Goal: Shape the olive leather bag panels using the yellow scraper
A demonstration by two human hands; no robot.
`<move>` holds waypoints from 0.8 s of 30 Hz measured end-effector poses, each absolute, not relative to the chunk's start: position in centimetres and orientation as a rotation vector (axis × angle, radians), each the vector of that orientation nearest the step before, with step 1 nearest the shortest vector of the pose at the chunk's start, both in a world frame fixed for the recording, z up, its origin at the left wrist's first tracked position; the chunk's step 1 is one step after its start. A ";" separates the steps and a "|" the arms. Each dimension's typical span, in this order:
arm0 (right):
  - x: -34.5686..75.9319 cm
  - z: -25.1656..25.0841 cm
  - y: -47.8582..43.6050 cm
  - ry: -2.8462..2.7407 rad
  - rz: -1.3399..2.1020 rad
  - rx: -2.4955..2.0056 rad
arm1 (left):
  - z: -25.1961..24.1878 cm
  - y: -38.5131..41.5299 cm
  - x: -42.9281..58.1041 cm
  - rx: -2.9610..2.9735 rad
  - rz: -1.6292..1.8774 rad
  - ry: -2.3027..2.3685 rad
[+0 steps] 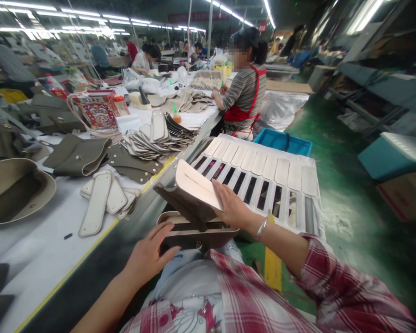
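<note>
The right hand (234, 206) grasps the pale panel (196, 182) at the 12 o'clock side of the bag (201, 239), apparently keeping it raised. The left hand (150, 254) touches the bag's 9 o'clock end with fingers loosely spread, unclenched, probably for steadiness. Loose panels (99, 203) lie at 10 o'clock, presumably for easy reach.

This is a factory workshop: strip lights (26, 5) run in rows overhead, a worker (243, 88) in a red apron (234, 114) is at the long bench (52, 256), which carries bags (72, 155) and stacked pieces (147, 144); green floor (341, 226) lies right.
</note>
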State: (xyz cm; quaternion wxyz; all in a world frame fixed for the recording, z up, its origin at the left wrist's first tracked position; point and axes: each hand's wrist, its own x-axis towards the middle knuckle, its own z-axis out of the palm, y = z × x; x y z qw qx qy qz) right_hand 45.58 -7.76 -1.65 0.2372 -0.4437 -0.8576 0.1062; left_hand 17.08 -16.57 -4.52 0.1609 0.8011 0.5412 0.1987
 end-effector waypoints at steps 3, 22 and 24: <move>47.1 -2.2 -7.7 -2.415 0.264 -1.200 | -5.8 -15.9 18.0 2.403 0.360 1.516; 45.6 -2.9 -7.7 -2.196 0.060 -1.140 | -6.7 -16.0 18.1 2.504 0.458 1.323; 45.8 -2.7 -7.7 -2.170 0.056 -1.196 | -6.7 -16.0 18.1 2.514 0.476 1.306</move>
